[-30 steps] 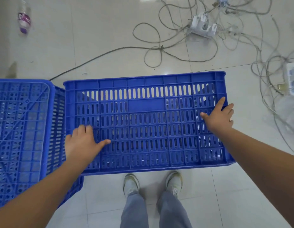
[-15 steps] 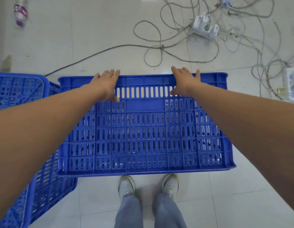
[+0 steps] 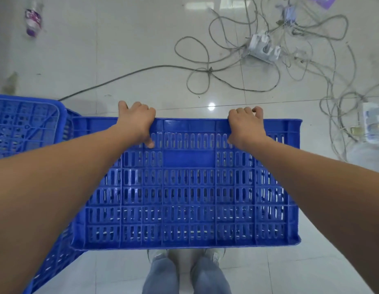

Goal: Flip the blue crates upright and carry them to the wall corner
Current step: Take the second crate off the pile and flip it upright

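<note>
A blue slotted crate (image 3: 188, 192) lies on its side in front of my feet, one long perforated wall facing up. My left hand (image 3: 137, 122) curls over its far edge on the left, fingers wrapped behind the rim. My right hand (image 3: 245, 124) grips the same far edge to the right, fingers hooked over it. A second blue crate (image 3: 25, 126) lies upside down at the left, its ribbed bottom facing up, touching the first crate's left end.
Tangled grey cables and a white power strip (image 3: 264, 49) spread over the tiled floor beyond the crate at the right. Another white power strip (image 3: 373, 124) lies at the right edge. A plastic bottle (image 3: 32, 20) lies far left. My shoes (image 3: 158, 255) stand just behind the crate.
My hands moved from the middle of the crate's upper wall to its far edge, and the fingers have now curled over that rim. The crate has barely shifted.
</note>
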Tool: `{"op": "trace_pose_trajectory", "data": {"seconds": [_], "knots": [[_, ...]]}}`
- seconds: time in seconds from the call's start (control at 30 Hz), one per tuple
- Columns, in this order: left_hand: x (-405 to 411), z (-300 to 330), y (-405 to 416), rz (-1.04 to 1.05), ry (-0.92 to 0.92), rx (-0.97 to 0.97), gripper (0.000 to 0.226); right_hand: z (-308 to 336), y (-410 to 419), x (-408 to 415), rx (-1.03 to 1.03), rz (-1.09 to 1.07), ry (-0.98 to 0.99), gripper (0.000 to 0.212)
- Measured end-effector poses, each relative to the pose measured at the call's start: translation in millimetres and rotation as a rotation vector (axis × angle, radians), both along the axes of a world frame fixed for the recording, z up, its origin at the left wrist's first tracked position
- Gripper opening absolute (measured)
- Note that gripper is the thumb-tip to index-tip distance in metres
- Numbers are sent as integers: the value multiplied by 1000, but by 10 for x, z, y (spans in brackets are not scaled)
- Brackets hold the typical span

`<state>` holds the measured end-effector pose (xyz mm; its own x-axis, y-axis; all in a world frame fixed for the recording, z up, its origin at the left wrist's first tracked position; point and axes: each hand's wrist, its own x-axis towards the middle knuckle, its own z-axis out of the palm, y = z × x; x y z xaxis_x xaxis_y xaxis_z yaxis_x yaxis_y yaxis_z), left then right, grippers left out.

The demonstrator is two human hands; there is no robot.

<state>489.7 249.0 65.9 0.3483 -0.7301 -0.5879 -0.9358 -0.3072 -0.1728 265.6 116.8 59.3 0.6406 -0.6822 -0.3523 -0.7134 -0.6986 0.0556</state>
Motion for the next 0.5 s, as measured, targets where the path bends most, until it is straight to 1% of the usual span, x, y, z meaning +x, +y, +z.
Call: {"op": "trace_pose_trajectory", "data": {"seconds": [0.17,0.23,0.3,0.37,0.43,0.5], "knots": [[-76,334,-25,-75,-4,-115,61,351,-49,-100,-49,-18,-33,24],[-130,449,-25,-58,29,-146,63,470,-51,-153,-70,-32,-42,25],[-215,511,45,-46,52,-164,59,541,14,-242,-67,-42,-41,27],[-346,478,201,-97,47,-119,49,502,160,-401,-37,1,8,29],[-516,311,425,-222,39,-25,35,340,389,-577,7,79,75,26],[-682,70,659,-264,54,56,30,93,640,-706,54,112,118,28]]}}
